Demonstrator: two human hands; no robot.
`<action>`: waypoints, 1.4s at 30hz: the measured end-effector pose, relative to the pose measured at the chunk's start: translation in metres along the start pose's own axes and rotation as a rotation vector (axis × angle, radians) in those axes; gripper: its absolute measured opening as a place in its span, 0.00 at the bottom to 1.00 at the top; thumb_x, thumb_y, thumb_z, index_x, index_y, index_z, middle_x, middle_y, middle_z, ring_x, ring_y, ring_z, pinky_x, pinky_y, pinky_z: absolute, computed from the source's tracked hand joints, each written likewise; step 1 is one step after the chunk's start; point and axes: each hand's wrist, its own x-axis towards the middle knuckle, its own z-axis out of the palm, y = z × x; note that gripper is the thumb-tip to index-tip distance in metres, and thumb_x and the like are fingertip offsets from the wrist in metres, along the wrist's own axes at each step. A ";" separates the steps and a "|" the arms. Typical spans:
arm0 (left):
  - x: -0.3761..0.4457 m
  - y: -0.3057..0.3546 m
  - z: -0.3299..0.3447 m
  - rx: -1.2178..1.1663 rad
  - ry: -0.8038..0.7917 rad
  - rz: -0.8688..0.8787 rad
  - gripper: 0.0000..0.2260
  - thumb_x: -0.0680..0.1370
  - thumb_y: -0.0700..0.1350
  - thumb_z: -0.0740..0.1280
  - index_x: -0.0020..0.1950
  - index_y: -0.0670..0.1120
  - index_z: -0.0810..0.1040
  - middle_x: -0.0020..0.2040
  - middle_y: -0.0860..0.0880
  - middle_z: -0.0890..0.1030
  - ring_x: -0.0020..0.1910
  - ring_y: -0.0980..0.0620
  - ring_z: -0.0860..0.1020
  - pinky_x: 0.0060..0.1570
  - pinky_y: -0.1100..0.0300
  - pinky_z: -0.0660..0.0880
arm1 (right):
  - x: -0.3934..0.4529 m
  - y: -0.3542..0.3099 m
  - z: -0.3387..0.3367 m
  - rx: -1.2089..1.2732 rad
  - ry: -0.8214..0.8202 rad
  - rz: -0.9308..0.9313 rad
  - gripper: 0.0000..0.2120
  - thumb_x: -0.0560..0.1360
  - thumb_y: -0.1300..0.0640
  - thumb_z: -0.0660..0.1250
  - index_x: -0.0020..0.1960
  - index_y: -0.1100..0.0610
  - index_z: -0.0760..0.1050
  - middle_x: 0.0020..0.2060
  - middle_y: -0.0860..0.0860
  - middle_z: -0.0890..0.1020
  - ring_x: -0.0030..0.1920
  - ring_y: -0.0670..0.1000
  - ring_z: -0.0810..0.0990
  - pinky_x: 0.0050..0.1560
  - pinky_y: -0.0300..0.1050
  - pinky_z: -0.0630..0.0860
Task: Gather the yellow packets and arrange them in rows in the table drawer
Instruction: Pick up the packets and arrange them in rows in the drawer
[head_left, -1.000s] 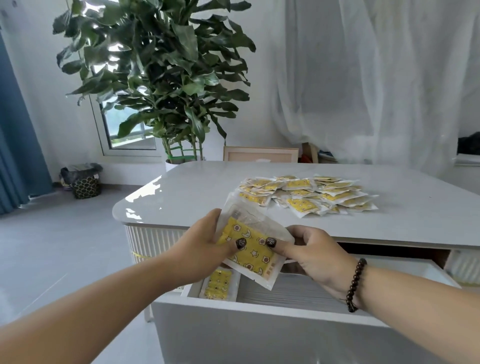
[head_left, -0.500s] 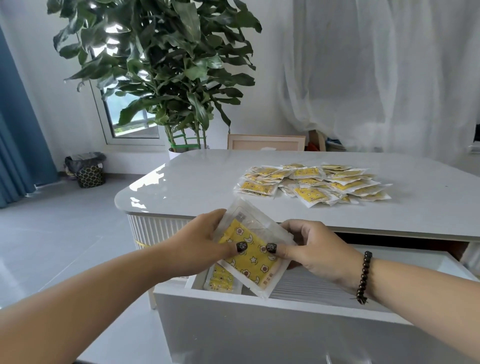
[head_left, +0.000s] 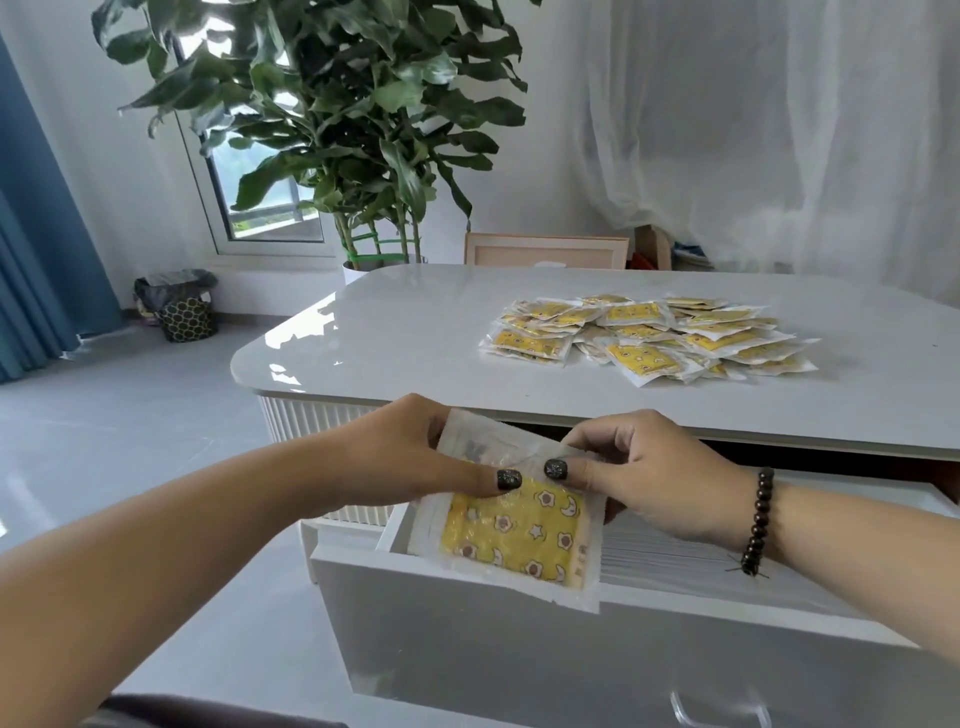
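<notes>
Both hands hold a small stack of yellow packets (head_left: 519, 535) with star and moon prints over the left end of the open white drawer (head_left: 571, 649). My left hand (head_left: 415, 457) pinches its upper left edge, thumb on top. My right hand (head_left: 639, 467) pinches the upper right edge, a dark bead bracelet on its wrist. The stack's lower edge hangs over the drawer's front wall and hides what lies below it. A loose pile of yellow packets (head_left: 649, 338) sits on the white table top (head_left: 405, 332).
The drawer's ribbed floor (head_left: 675, 561) shows to the right of the stack. Behind the table stand a large potted plant (head_left: 332, 130), a wooden frame (head_left: 545, 249) and white curtains. A bin (head_left: 182, 306) sits on the grey floor at left.
The stack has come lower and turned flatter over the drawer's left end, now covering the packet seen lying in the drawer earlier. The view has moved closer to the table.
</notes>
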 end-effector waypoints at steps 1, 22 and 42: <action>0.000 0.000 -0.001 0.005 -0.016 -0.002 0.07 0.73 0.47 0.73 0.49 0.48 0.83 0.45 0.51 0.87 0.44 0.53 0.85 0.51 0.54 0.82 | 0.000 -0.004 -0.002 -0.077 -0.023 -0.020 0.04 0.74 0.56 0.69 0.43 0.56 0.82 0.38 0.52 0.85 0.37 0.45 0.82 0.35 0.37 0.79; 0.034 -0.023 0.026 -0.489 0.247 -0.228 0.07 0.79 0.45 0.66 0.52 0.42 0.79 0.37 0.48 0.85 0.31 0.54 0.83 0.36 0.59 0.82 | 0.053 0.030 0.039 0.690 0.355 0.342 0.06 0.77 0.65 0.64 0.41 0.60 0.74 0.34 0.54 0.80 0.27 0.49 0.80 0.21 0.36 0.73; 0.059 -0.082 0.025 0.006 0.144 -0.369 0.15 0.74 0.40 0.68 0.61 0.47 0.79 0.54 0.47 0.82 0.53 0.46 0.81 0.53 0.50 0.80 | 0.160 0.171 0.060 0.105 0.129 0.688 0.18 0.65 0.59 0.75 0.51 0.63 0.77 0.48 0.58 0.83 0.48 0.57 0.83 0.52 0.56 0.80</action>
